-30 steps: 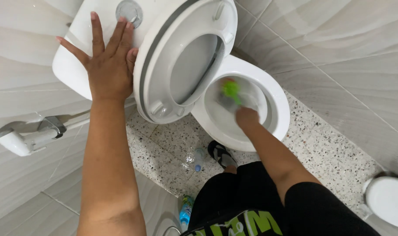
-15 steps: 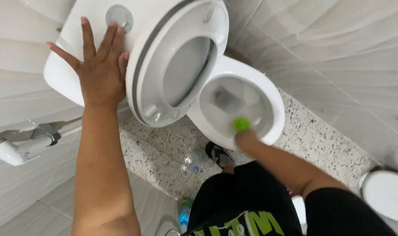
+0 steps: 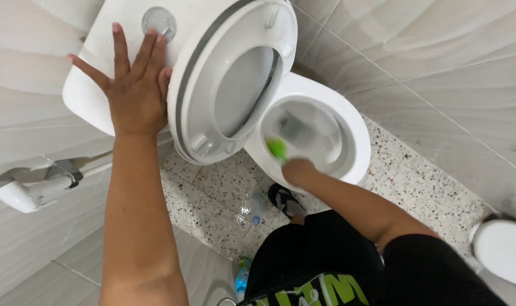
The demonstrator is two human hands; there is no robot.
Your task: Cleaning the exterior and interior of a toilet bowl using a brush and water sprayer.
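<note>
From the head view, the left hand [image 3: 134,90] lies flat and spread wide on the white cistern lid [image 3: 99,73], holding nothing, fingertips just short of the flush button [image 3: 159,21]. The seat and lid [image 3: 232,79] stand raised against the cistern. The right hand [image 3: 299,171] is closed around a green brush [image 3: 277,149], low at the near rim inside the toilet bowl [image 3: 349,119].
</note>
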